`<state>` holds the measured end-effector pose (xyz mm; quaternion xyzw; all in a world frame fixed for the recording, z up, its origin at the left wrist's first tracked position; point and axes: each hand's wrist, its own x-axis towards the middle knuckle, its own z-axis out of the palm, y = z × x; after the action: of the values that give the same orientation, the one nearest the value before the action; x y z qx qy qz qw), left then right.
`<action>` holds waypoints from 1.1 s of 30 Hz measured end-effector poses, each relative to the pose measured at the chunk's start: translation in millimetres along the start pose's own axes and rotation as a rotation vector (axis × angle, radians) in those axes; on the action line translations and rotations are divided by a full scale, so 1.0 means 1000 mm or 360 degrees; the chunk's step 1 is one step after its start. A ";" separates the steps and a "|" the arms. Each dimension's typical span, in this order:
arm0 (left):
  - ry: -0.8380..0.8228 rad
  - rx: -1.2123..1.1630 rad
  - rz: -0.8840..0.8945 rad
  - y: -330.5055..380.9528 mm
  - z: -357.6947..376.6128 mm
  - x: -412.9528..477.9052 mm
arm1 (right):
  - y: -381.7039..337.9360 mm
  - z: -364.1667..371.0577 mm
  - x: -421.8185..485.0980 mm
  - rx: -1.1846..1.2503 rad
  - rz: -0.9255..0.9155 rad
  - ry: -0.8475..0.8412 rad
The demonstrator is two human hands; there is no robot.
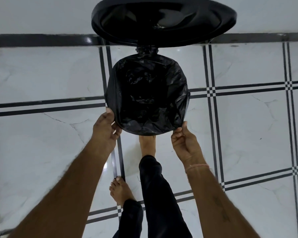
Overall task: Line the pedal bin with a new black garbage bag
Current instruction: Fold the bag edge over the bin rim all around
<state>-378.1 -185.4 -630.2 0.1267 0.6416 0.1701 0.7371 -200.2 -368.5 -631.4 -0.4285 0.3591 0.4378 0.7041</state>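
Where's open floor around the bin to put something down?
Bare tile lies left of the bin, beyond the left hand, and right of it, past the right hand. In front it's crowded: both feet and legs.

White marble-look tiled floor (58, 79), black double-line borders. Bag-lined pedal bin (147, 93) stood near wall edge; bare foot (120, 191) flat nearby.

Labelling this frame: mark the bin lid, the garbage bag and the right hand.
bin lid (163, 19), head view, glossy underside of the raised lid.
garbage bag (147, 93), head view, crumpled plastic inside the bin.
right hand (185, 143), head view, palm.
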 end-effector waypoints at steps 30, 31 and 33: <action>0.0004 -0.0571 -0.0282 -0.047 -0.006 -0.016 | 0.024 0.031 -0.015 -0.0186 0.0086 0.0364; 0.0015 -0.0599 -0.0293 -0.051 -0.004 -0.018 | 0.030 0.034 -0.017 -0.0104 0.0084 0.0384; 0.0067 -0.0675 -0.0292 -0.055 0.003 -0.018 | 0.038 0.043 -0.020 0.0085 0.0091 0.0401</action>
<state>-372.7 -243.0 -635.7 -0.0934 0.6156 0.2361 0.7460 -237.1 -325.9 -608.7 -0.4507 0.4685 0.3907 0.6517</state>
